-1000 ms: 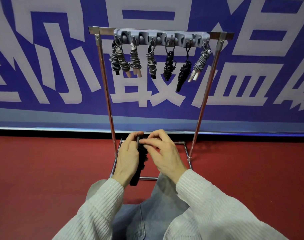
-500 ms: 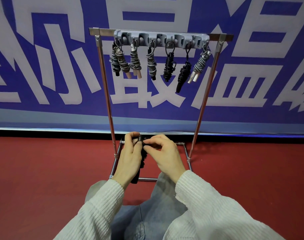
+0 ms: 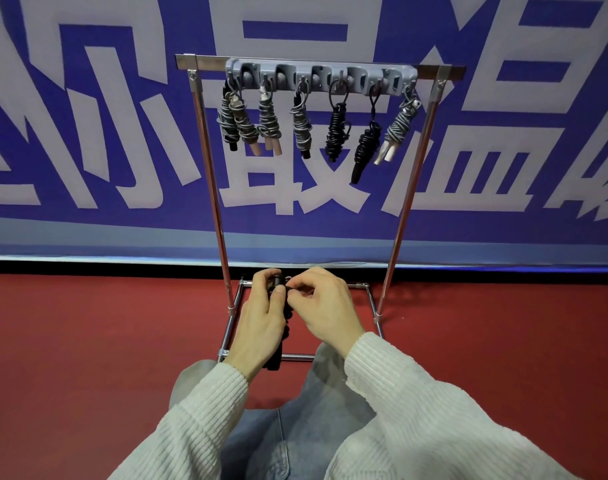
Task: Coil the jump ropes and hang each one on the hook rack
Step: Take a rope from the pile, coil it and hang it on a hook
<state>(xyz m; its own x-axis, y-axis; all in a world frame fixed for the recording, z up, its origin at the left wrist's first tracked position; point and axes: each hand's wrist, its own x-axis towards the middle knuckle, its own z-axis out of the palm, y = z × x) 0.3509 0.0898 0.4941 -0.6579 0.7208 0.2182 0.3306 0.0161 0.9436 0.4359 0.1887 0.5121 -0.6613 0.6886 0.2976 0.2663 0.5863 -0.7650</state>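
Observation:
A black jump rope (image 3: pixel 285 327), wound into a tight bundle around its handles, is held upright low in front of me. My left hand (image 3: pixel 261 323) grips the bundle from the left. At the bundle's top, my right hand (image 3: pixel 325 306) pinches the rope with thumb and forefinger. Most of the bundle is hidden between the hands. Above, a grey hook rack (image 3: pixel 321 76) sits on the metal stand's top bar. Several coiled ropes hang from it: grey ones (image 3: pixel 267 121) at the left and far right, black ones (image 3: pixel 337 131) right of the middle.
The chrome stand (image 3: pixel 212 188) has two slanted legs and a rectangular base frame (image 3: pixel 297 357) on the red floor (image 3: pixel 87 358). A blue banner with large white characters (image 3: pixel 87 133) fills the background. My knees in jeans (image 3: pixel 295 434) lie under my arms.
My right hand's fingers have shifted slightly right and curled tighter at the top of the bundle. The left hand keeps its grip in almost the same place.

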